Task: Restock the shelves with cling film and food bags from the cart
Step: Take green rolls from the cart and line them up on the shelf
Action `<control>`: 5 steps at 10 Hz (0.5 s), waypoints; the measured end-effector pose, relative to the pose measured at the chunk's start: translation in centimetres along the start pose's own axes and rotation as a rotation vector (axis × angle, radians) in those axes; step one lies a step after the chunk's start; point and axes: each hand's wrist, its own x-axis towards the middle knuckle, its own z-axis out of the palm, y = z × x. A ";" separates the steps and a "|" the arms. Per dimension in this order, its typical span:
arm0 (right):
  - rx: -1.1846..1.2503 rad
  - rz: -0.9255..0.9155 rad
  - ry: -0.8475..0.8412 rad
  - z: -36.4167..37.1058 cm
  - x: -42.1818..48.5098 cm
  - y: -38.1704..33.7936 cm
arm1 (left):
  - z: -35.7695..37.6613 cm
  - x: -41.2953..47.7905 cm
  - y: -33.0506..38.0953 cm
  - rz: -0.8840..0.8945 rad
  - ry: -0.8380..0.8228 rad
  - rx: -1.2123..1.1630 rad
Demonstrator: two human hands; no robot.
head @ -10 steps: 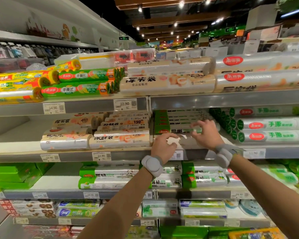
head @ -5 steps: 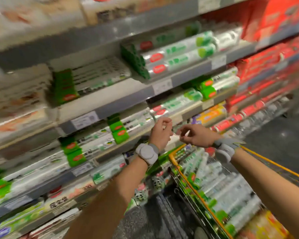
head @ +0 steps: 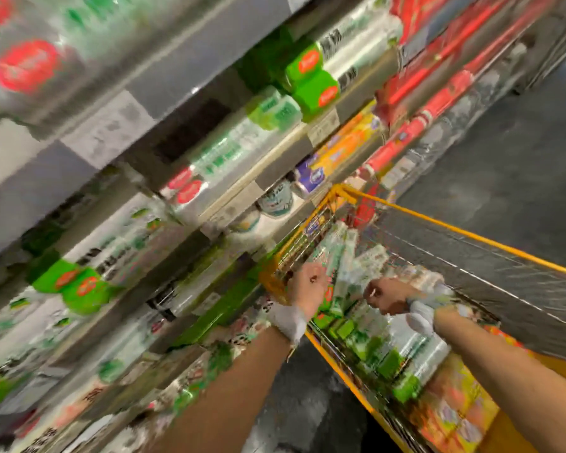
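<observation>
The view is tilted and motion-blurred. A yellow wire cart (head: 445,225) at the lower right holds several green-and-white cling film rolls (head: 342,269) and colourful food bag packs (head: 451,416). My left hand (head: 307,287) hovers at the cart's near left corner with its fingers loosely curled and nothing seen in it. Over the rolls, a little to the right, my right hand (head: 386,297) is also loosely curled and holds nothing I can make out. The shelves (head: 275,165) with green-labelled rolls run along the left.
Red boxes (head: 438,103) fill the shelves further down the aisle. Dark grey floor (head: 510,142) lies to the right of the shelving and beyond the cart. A strip of floor (head: 304,387) separates the cart from the shelf base.
My view has swung down and right from the shelf to the cart. Both hands have left the middle shelf and dropped to the cart's near end.
</observation>
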 end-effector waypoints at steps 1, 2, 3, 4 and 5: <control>0.080 0.047 -0.008 2.0 4.1 0.8 | 0.8 3.0 -3.1 -0.032 -0.024 0.022; 0.167 0.119 0.014 4.4 10.2 2.2 | 1.3 5.7 -5.6 -0.060 -0.139 0.086; 0.261 0.200 0.075 5.5 13.2 2.5 | 1.4 6.7 -6.4 -0.129 -0.199 0.021; 0.274 0.231 0.119 6.2 16.5 1.8 | 1.2 5.6 -5.0 -0.211 -0.239 -0.044; 0.261 0.252 0.124 6.5 18.2 1.2 | 1.1 5.6 -4.9 -0.220 -0.235 -0.090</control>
